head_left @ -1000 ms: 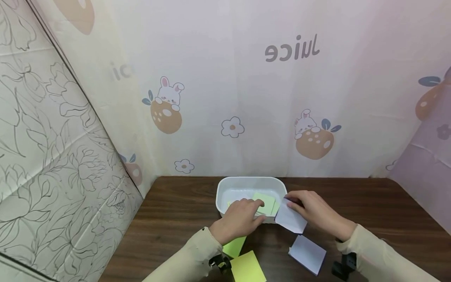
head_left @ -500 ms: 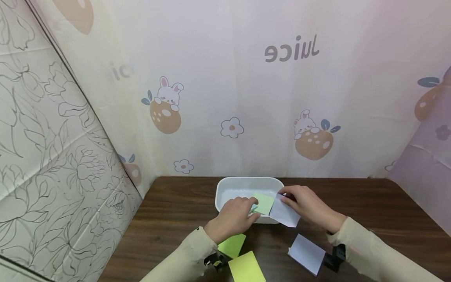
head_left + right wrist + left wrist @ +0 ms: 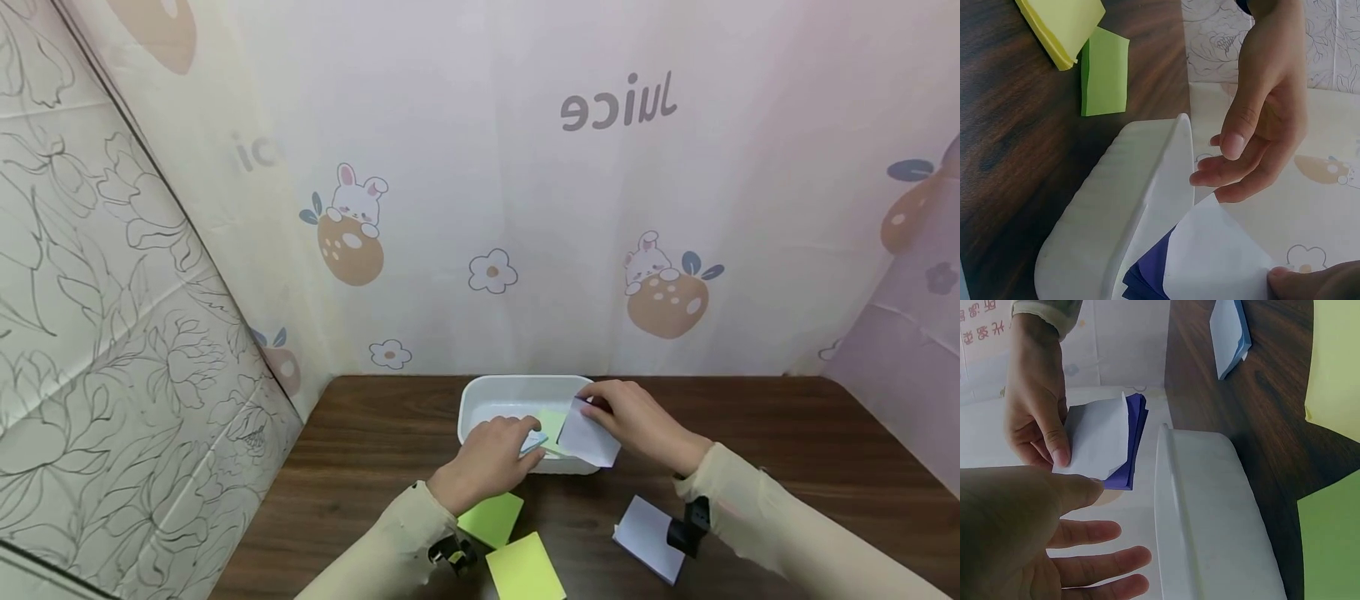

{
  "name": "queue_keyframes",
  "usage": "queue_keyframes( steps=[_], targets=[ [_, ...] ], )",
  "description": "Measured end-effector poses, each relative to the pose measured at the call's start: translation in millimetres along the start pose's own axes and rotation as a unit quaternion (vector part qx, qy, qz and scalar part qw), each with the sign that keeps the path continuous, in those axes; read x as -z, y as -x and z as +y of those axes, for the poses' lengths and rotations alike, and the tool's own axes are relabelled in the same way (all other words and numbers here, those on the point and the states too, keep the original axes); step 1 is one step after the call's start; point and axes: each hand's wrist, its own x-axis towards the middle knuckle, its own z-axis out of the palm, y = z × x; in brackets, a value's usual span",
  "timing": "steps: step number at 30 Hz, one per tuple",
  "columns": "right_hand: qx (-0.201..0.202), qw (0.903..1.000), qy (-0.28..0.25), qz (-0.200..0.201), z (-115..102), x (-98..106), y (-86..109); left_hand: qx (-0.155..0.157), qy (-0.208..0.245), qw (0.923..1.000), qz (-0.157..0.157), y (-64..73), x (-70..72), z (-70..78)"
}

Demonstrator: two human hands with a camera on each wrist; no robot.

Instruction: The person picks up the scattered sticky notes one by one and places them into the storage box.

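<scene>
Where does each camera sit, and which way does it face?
On head: faces forward and down at table; sleeves, left hand, right hand show.
On left wrist: faces rightward, at tub and held pad; both hands show.
On right wrist: faces leftward, at these; both hands show, right partly.
Wrist views share tub and held pad.

Tub (image 3: 517, 394) on table (image 3: 375, 433); curtain (image 3: 435, 317) behind tub. Papers (image 3: 551, 425) in tub, right of its middle. Right hand (image 3: 637, 421) at tub's right end; held pad (image 3: 588, 437) over tub's front right. Left hand (image 3: 487, 457) at tub's front left. Before tub's left half: inner pad (image 3: 495, 518); farther before tub, outer pad (image 3: 527, 568). Before tub, past its right end: side pad (image 3: 647, 533).
</scene>
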Motion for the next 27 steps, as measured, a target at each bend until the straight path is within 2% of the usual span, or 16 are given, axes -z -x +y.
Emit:
queue_keyframes(
  steps=[9,18,27],
  targets=[
    [-0.006,0.9999,-0.007,-0.008,-5.6,-2.2,-15.1,0.004,0.003,1.0,0.006,1.1,4.1,-8.0],
    [-0.012,0.9997,-0.006,-0.022,-13.3,-6.8,-31.4,0.037,0.02,0.9991,-0.007,3.7,4.0,-20.0],
    [-0.034,0.9986,-0.007,-0.039,-9.8,-15.5,-41.9,0.047,0.018,0.9987,-0.009,5.3,4.4,-25.8]
  ],
)
